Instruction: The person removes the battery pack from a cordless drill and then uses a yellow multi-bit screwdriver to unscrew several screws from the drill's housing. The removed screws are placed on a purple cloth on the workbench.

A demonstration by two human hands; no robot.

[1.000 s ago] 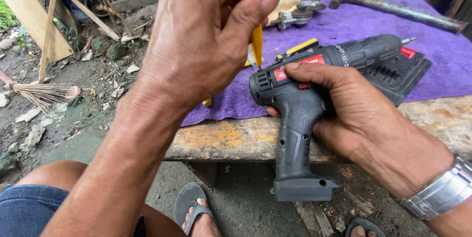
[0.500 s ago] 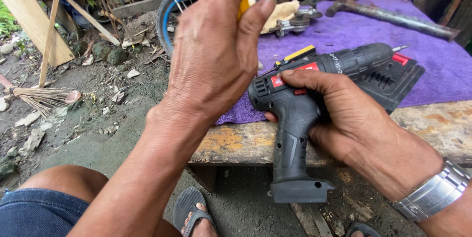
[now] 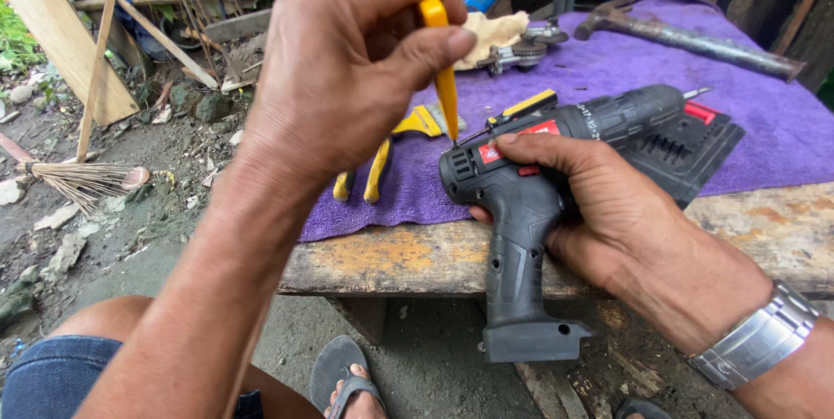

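Screwdriver (image 3: 445,80) upright (tip down) on drill (image 3: 556,184)

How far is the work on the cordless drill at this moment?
Done: the battery looks already out, since the foot of the drill is bare and a black pack lies on the purple cloth. In hand: the right hand grips the drill, and the left hand sets a yellow screwdriver at its rear housing. Left: the housing looks closed.

The drill (image 3: 539,211) is dark grey with red patches, the screwdriver (image 3: 443,80) handle yellow, the cloth (image 3: 764,115) purple, the pliers' (image 3: 382,158) grips yellow.
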